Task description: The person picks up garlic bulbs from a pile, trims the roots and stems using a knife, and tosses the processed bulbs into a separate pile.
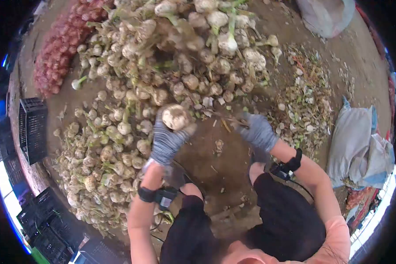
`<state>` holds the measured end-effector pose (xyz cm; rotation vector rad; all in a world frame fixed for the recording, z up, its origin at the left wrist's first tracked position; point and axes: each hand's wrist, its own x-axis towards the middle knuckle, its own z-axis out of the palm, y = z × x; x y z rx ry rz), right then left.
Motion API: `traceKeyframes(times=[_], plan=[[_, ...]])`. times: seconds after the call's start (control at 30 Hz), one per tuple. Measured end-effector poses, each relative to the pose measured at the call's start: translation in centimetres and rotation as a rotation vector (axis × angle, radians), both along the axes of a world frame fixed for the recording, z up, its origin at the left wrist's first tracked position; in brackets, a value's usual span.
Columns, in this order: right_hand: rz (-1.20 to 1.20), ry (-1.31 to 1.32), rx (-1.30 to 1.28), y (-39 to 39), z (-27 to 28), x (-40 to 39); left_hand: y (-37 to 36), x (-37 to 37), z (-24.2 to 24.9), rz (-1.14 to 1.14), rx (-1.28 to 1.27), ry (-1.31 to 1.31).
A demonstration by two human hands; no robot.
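Observation:
In a striped grey glove, my left hand [168,140] is closed around a large pale garlic bulb [176,117], which faces up near the middle of the view. My right hand [258,132], gloved the same way, is closed at the right of the bulb, apart from it. A thin dark tool or stem [228,117] reaches from its fingers toward the bulb; motion blur hides what exactly it is. Just beyond both hands lies a large heap of garlic bulbs [191,82] with stems and roots, spreading to the left.
Red net sacks of bulbs [59,59] lie at upper left. Black crates [32,131] stand along the left edge. Peel and stem scraps [310,94] cover the ground at right, beside white sacks [354,145]. Another pale sack [328,15] is at upper right.

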<state>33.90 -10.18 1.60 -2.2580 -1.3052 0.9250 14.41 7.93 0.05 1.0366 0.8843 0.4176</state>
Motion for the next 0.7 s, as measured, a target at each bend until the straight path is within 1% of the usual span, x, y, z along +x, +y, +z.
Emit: traceKeyframes(times=[0.03,0.07,0.13,0.17,0.2,0.27,0.33,0.4,0.5,0.53,0.6,0.63,0.67,0.7], plan=[[0.034,-0.052,0.017,0.7,1.1,-0.4,-1.9,0.4,1.0,-0.127,0.256,0.085],[0.024,-0.045,-0.003,1.2,1.7,-0.7,-3.1,0.6,0.6,-0.140,0.236,0.090],[0.255,-0.087,0.003,2.2,2.7,-1.0,-4.5,0.8,0.0,-0.276,0.182,0.068],[0.315,-0.108,-0.054,2.8,3.3,-1.5,-4.7,0.6,0.2,-0.429,0.474,0.249],[0.311,-0.105,-0.059,3.0,3.5,-1.7,-5.1,0.3,0.1,-0.435,0.468,0.249],[0.376,-0.119,-0.011,3.4,3.7,-1.8,-5.9,-0.2,-0.2,-0.505,0.550,0.313],[0.389,-0.108,0.024,3.5,4.5,-2.0,-6.1,-1.2,-1.5,-0.532,0.535,0.276],[0.429,-0.126,-0.027,3.7,5.3,-2.0,-6.4,-1.8,-2.2,-0.451,0.337,0.185],[0.459,-0.154,-0.010,3.1,5.3,-1.8,-6.8,-2.3,-2.3,-0.466,0.370,0.166],[0.460,-0.148,-0.013,2.3,3.8,-1.1,-7.0,-2.0,-1.2,-0.467,0.364,0.171],[0.272,-0.236,-0.155,-0.5,-0.7,2.1,-6.8,-0.3,2.2,-0.402,0.271,0.180],[0.147,-0.224,-0.159,-1.9,-1.2,3.8,-6.3,-0.6,3.4,-0.390,0.259,-0.042],[0.018,-0.206,-0.172,-2.5,-0.8,4.6,-5.8,-0.2,3.1,-0.392,0.260,-0.054],[0.034,-0.216,-0.179,-2.7,-0.6,5.0,-5.7,0.3,2.7,-0.375,0.102,0.037]])
